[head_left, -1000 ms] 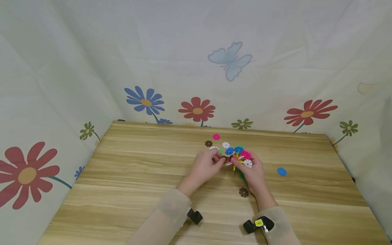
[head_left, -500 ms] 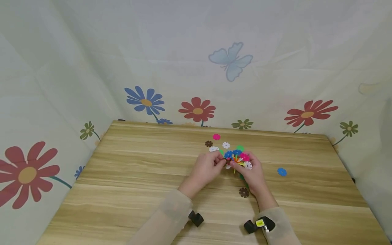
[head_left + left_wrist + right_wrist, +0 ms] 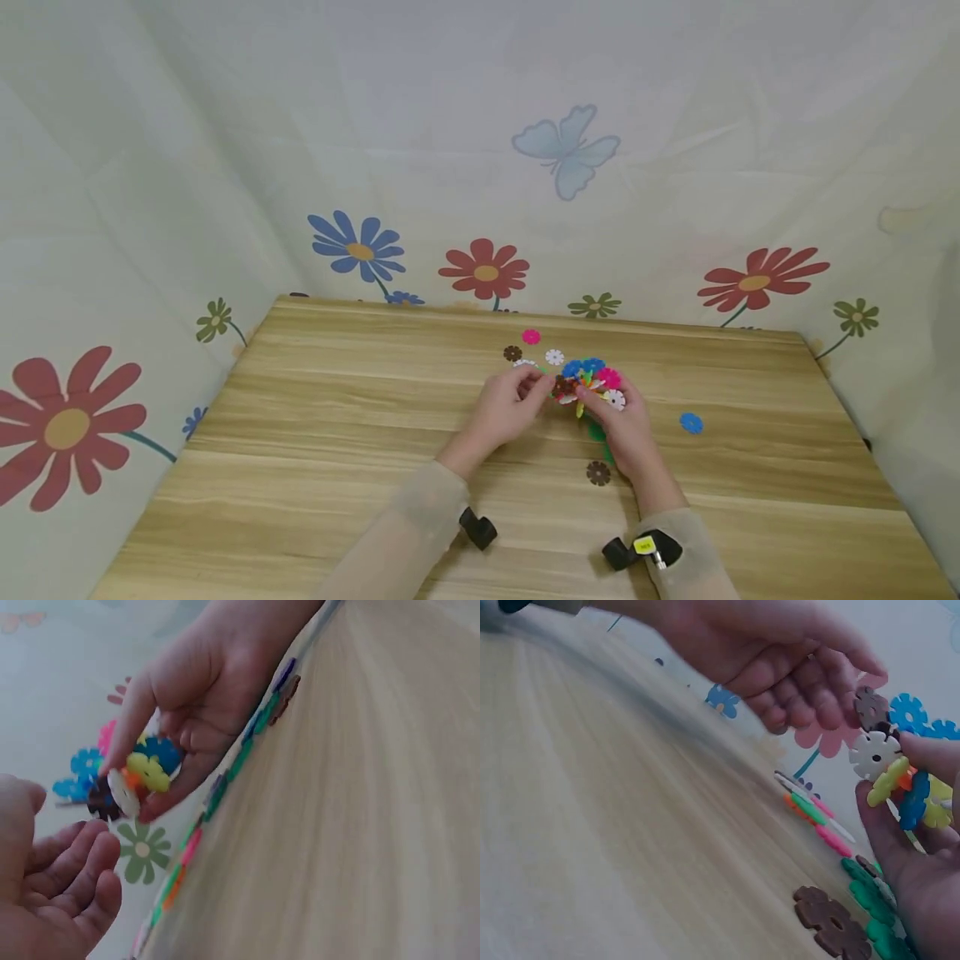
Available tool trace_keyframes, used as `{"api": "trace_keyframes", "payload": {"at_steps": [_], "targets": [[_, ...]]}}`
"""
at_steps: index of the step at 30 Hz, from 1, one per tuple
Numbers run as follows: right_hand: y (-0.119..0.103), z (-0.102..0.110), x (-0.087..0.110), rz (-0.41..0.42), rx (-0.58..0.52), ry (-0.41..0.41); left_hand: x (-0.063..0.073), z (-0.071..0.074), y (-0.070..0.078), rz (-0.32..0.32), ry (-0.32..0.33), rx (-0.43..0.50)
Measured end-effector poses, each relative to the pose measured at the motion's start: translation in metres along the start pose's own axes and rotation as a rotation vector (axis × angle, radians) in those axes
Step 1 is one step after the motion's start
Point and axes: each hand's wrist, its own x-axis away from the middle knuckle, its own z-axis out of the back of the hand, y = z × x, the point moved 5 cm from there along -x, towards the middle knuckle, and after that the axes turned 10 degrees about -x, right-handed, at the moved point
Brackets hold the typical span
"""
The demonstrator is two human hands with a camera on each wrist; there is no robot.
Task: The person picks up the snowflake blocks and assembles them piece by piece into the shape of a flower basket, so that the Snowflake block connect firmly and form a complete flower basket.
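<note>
My right hand (image 3: 626,425) holds a cluster of interlocked plastic snowflake discs (image 3: 919,776) above the table, its thumb and fingers around the side. Blue, pink, yellow, orange, white and brown pieces show in it. A brown snowflake disc (image 3: 871,707) stands out from the cluster's left side. Right beside that disc is my left hand (image 3: 513,404). In the left wrist view, the left thumb and loosely bent fingers (image 3: 94,840) stand apart, with a disc seen edge-on near the gap. Whether a fingertip touches it I cannot tell.
Loose snowflake discs lie around the hands: a pink disc (image 3: 531,337), a brown disc (image 3: 512,353) and a white disc (image 3: 554,357) behind, another brown disc (image 3: 597,473) in front, a blue disc (image 3: 692,423) at right. Green discs (image 3: 870,891) lie under the right hand.
The left fingers were pinching at the cluster's brown disc and have now come away from it. The cluster has tilted and shifted slightly right with my right hand, showing more brown.
</note>
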Motion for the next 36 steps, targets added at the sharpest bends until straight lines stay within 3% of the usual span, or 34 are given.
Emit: {"api": "trace_keyframes", "payload": {"at_steps": [2,7,11,16,20,29,32,36], "targets": [[-0.002,0.002,-0.001,0.008,-0.078,0.028,-0.002,-0.001,-0.006,-0.011,-0.001,-0.068],[-0.005,0.008,-0.004,0.007,-0.172,0.070,0.000,-0.004,-0.013,-0.050,-0.078,-0.388],[-0.005,0.008,-0.005,0.000,-0.171,0.062,0.003,-0.008,-0.016,-0.057,-0.157,-0.485],[-0.004,0.006,-0.003,0.014,-0.177,0.045,0.004,-0.008,-0.015,-0.074,-0.179,-0.464],[-0.003,0.004,-0.002,0.014,-0.169,0.024,0.003,-0.008,-0.018,-0.044,-0.203,-0.422],[-0.001,0.000,-0.003,-0.040,-0.139,-0.010,0.001,-0.004,-0.018,-0.008,-0.237,-0.427],[-0.001,0.001,-0.003,-0.038,-0.127,-0.029,-0.001,-0.002,-0.019,0.016,-0.243,-0.389],[-0.002,0.002,-0.002,-0.004,-0.127,-0.020,-0.001,0.001,-0.019,0.067,-0.227,-0.270]]}}
